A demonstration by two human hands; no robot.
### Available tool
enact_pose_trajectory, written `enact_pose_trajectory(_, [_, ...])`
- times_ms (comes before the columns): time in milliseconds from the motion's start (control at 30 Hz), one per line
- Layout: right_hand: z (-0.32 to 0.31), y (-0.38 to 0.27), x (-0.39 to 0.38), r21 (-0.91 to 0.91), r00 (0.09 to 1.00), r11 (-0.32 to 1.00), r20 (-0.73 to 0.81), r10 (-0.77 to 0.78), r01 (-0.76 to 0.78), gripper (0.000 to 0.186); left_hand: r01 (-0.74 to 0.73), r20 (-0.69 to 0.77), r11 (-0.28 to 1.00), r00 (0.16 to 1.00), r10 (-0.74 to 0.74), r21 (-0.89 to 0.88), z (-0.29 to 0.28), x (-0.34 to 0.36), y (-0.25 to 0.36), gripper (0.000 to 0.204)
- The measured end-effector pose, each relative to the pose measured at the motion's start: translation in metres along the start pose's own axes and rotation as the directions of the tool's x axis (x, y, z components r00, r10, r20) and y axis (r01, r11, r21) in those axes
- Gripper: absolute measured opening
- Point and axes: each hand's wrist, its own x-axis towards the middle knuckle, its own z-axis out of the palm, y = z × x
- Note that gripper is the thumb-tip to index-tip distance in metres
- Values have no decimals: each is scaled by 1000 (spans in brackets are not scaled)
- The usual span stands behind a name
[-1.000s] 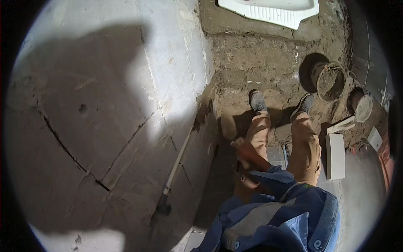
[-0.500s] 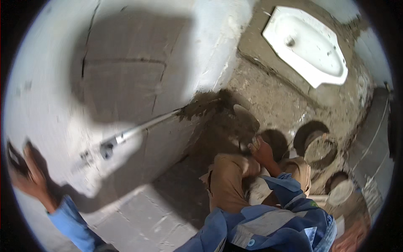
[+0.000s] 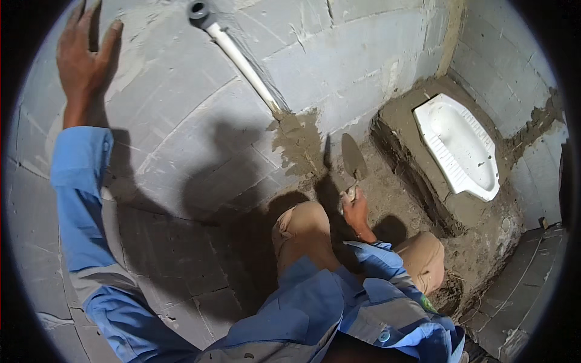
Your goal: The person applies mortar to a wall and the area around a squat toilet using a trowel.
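My left hand (image 3: 85,58) rests on the grey block wall (image 3: 157,72) at upper left, fingers apart. My right hand (image 3: 356,212) grips the handle of a trowel, its mud-coated pointed blade (image 3: 353,156) extending over the floor near the foot of the wall. Left of the blade, a wet mortar patch (image 3: 298,140) covers the wall around the lower end of a white pipe (image 3: 242,65), which runs up to a dark grey elbow fitting (image 3: 198,13). My bent knees are either side of my right forearm.
A white squat toilet pan (image 3: 457,145) sits on a raised mortar plinth (image 3: 472,215) at the right, beside the corner. The rough dirt floor (image 3: 387,199) lies before me. A dark grey wall surface (image 3: 520,284) bounds the right; the left wall curves round in the fisheye view.
I have moved from standing to crouching. My left hand has risen onto the wall, my right hand now holds the trowel forward, and the view has swung toward the wall and pipe.
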Motion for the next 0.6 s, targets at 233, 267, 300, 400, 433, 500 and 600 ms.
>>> enact_pose_trajectory(233, [67, -38, -8, -18, 986, 998, 152, 64, -62, 24, 44, -108, 998, 993, -38, 55, -5, -2, 17, 54])
enact_pose_trajectory(267, [77, -41, -11, -13, 983, 998, 176, 60, -58, 24, 53, -105, 997, 993, -46, 61, -6, -4, 20, 54])
enact_pose_trajectory(300, [88, -45, -13, 7, 981, 997, 177, 80, -83, 27, 122, 15, 986, 992, -125, 109, -7, -6, 21, 60])
enact_pose_trajectory(400, [112, -55, -22, 48, 970, 988, 203, 132, -144, 34, 195, 113, 964, 969, -218, 183, -5, -12, 25, 64])
enact_pose_trajectory(433, [117, -57, -25, 32, 976, 992, 185, 112, -120, 34, 207, 79, 960, 971, -225, 191, -5, -12, 25, 62])
enact_pose_trajectory(500, [121, -59, -28, 17, 981, 995, 169, 97, -101, 34, 183, 73, 965, 977, -199, 190, -3, -12, 23, 63])
enact_pose_trajectory(600, [114, -57, -24, -93, 978, 991, 176, 116, -101, 36, 174, 56, 968, 981, -186, 179, -1, -14, 22, 64])
